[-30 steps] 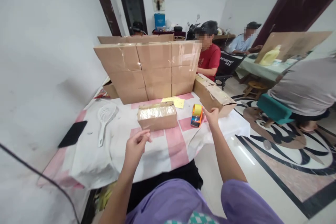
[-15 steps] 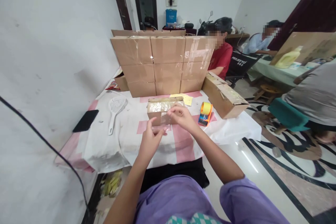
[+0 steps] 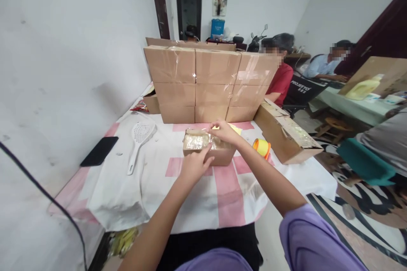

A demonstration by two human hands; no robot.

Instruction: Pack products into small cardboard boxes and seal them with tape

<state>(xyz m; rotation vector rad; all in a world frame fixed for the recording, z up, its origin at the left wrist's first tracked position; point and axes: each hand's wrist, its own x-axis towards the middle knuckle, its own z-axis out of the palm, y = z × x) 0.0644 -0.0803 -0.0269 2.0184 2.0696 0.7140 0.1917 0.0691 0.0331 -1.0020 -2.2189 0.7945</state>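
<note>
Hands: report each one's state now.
Left hand: fingers curled at the near top edge of the box; grip cannot be told.
Right hand: resting on the box top, far side; grip cannot be told.

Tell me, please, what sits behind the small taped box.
Behind the small taped box a yellow paper peeks out, mostly covered by the right hand; farther back stands a wall of stacked cartons.

A small brown cardboard box (image 3: pixel 192 142) lies flat on the bench (image 3: pixel 159 186), long side toward the person, on the pink-and-white cloth near the middle. Its flaps are shut, and its top is glossy and crinkled under clear tape. The front face is plain. Both hands touch its top.
</note>
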